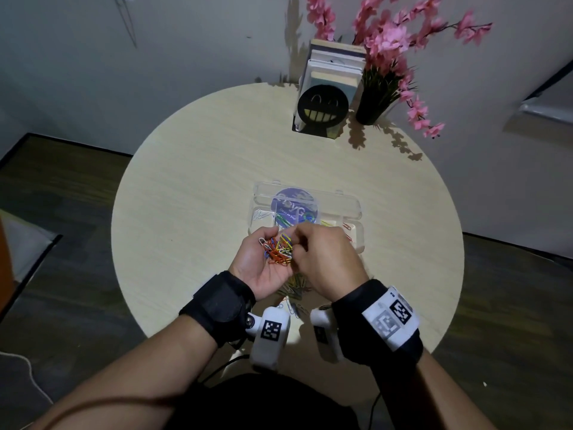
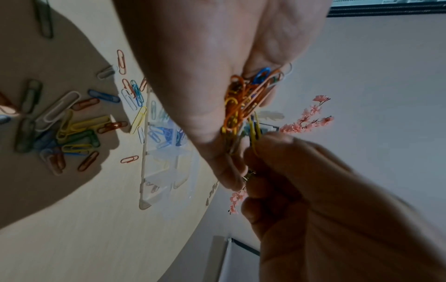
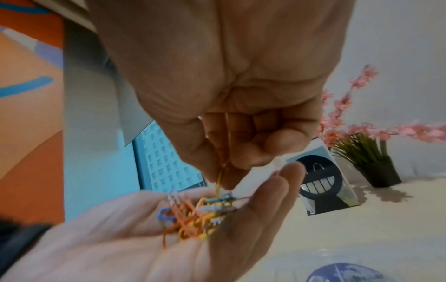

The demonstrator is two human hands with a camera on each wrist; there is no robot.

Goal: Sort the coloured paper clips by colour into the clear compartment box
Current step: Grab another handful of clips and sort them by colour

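Observation:
My left hand (image 1: 267,262) is cupped palm up and carries a tangle of mixed paper clips (image 1: 279,248), mostly orange and yellow with some blue (image 2: 243,99). My right hand (image 1: 324,254) reaches over it, and its thumb and forefinger pinch a yellow clip (image 3: 218,181) at the top of the tangle (image 3: 190,219). Just behind both hands, the clear compartment box (image 1: 358,243) lies with its lid (image 1: 341,201) open. It holds white, green, blue, yellow and red clips in separate cells. More loose clips (image 2: 65,129) lie on the table under my hands (image 1: 296,288).
The round pale wooden table (image 1: 201,181) has its edge close to my body. At its far side stand a book holder with a black smiling face (image 1: 319,111) and a dark vase of pink flowers (image 1: 373,103). A round blue sticker (image 1: 294,206) is on the lid.

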